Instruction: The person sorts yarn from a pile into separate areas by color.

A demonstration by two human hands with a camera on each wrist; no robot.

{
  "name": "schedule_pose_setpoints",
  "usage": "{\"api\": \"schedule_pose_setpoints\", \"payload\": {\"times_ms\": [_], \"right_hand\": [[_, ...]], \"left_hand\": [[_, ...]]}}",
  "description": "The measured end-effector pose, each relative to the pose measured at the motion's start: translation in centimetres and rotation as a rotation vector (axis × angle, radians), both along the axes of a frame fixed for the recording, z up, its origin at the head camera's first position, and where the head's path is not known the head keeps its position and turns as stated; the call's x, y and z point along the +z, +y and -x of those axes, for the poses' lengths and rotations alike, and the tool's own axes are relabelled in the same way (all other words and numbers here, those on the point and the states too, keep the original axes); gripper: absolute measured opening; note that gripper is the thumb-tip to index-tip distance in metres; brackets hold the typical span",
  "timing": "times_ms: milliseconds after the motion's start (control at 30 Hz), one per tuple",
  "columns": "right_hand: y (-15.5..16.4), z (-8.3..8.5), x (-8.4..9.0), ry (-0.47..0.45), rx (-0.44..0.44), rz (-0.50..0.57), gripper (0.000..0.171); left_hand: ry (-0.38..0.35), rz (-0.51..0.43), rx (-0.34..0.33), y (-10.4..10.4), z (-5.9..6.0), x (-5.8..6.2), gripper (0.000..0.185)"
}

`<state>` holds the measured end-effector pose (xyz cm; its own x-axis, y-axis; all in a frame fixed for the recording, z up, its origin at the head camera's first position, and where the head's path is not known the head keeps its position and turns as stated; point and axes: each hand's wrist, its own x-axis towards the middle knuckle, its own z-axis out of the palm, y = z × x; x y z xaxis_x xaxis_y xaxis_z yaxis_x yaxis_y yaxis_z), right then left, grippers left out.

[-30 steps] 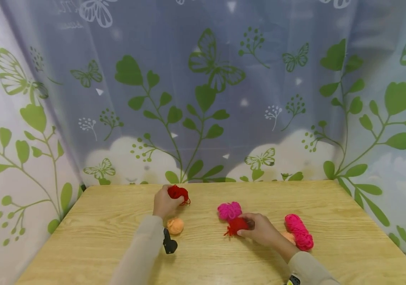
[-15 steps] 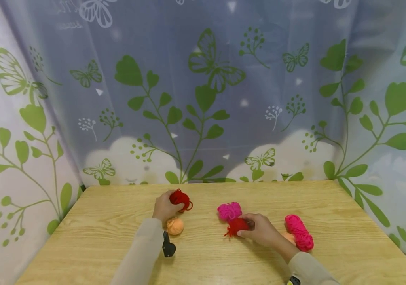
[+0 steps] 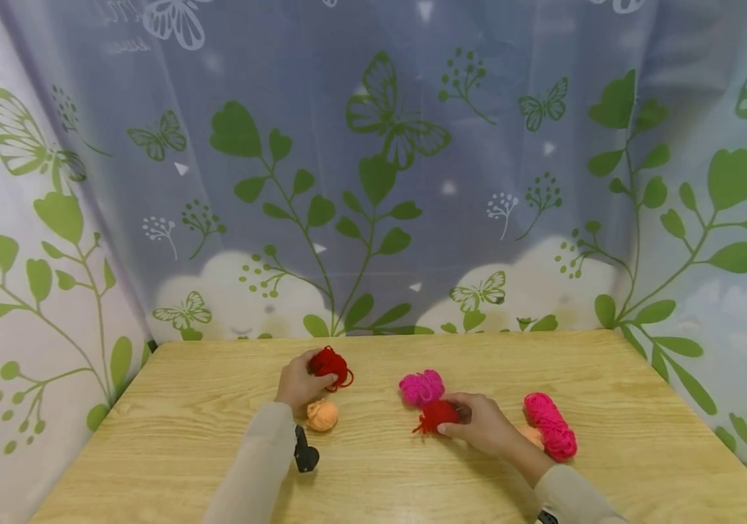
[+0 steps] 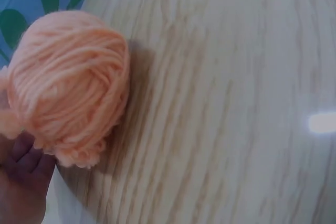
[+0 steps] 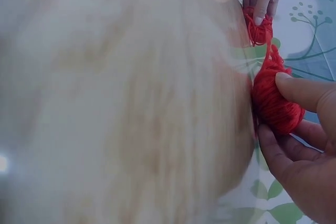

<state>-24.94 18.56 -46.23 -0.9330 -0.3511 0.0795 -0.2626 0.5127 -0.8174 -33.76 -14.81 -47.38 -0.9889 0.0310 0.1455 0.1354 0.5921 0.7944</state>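
Note:
At the far left of the table, my left hand [image 3: 299, 382] grips a dark red yarn ball [image 3: 330, 367] with a loose loop at its right side. An orange yarn ball [image 3: 322, 415] lies just in front of that hand and fills the left part of the left wrist view. My right hand [image 3: 483, 423] pinches a bright red yarn ball [image 3: 437, 417] between thumb and fingers; loose strands stick out at its left end. Right behind it sits a magenta yarn bundle [image 3: 422, 388]. In the right wrist view the thumb presses the red yarn [image 5: 275, 98] from above.
Beside my right forearm lies a long hot-pink yarn skein [image 3: 549, 427], with a second orange yarn ball [image 3: 532, 437] partly hidden between them. The wooden table [image 3: 373, 480] ends at a hanging curtain [image 3: 321, 182] printed with leaves and butterflies.
Over the past second my left hand has drawn the dark red yarn ball slightly nearer along the table. The right hand and its red yarn ball stay in place.

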Motion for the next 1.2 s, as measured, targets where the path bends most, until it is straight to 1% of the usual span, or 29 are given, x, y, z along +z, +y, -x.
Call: {"api": "schedule_pose_setpoints", "payload": {"times_ms": [167, 267, 400, 467, 567, 667, 800, 933, 1033, 1200], "right_hand": [[0.1, 0.0, 0.1, 0.003, -0.044, -0.005, 0.052], [-0.3, -0.1, 0.7, 0.019, -0.057, 0.013, 0.051], [-1.0, 0.2, 1.6, 0.046, -0.043, 0.044, 0.051], [-1.5, 0.4, 2.0, 0.063, -0.051, 0.052, 0.051], [-2.2, 0.8, 2.3, 0.073, -0.084, 0.068, 0.05], [-3.2, 1.4, 2.4, 0.06, -0.147, 0.087, 0.048], [-4.5, 2.2, 2.5, 0.031, -0.198, 0.133, 0.049], [-5.7, 2.9, 2.9, 0.029, -0.209, 0.177, 0.05], [-6.5, 3.5, 3.3, 0.03, -0.23, 0.203, 0.05], [-8.0, 4.4, 3.5, 0.037, -0.254, 0.237, 0.05]], "left_hand": [[0.006, -0.02, -0.01, -0.1, -0.2, 0.2, 0.06], [0.015, -0.02, -0.011, -0.4, -0.3, 0.0, 0.059], [0.016, -0.02, -0.008, -0.6, -0.4, -0.2, 0.06], [0.021, -0.018, -0.007, -0.6, -0.4, -0.2, 0.06], [0.035, -0.011, -0.012, -0.5, -0.3, -0.1, 0.06], [0.042, -0.013, -0.025, -0.4, -0.1, -0.1, 0.059], [0.035, -0.034, -0.037, -0.3, 0.0, -0.3, 0.059], [0.037, -0.046, -0.037, -0.4, 0.0, -0.2, 0.059], [0.02, -0.059, -0.033, -0.4, 0.0, -0.2, 0.059], [0.014, -0.054, -0.033, -0.4, -0.1, -0.2, 0.06]]}}
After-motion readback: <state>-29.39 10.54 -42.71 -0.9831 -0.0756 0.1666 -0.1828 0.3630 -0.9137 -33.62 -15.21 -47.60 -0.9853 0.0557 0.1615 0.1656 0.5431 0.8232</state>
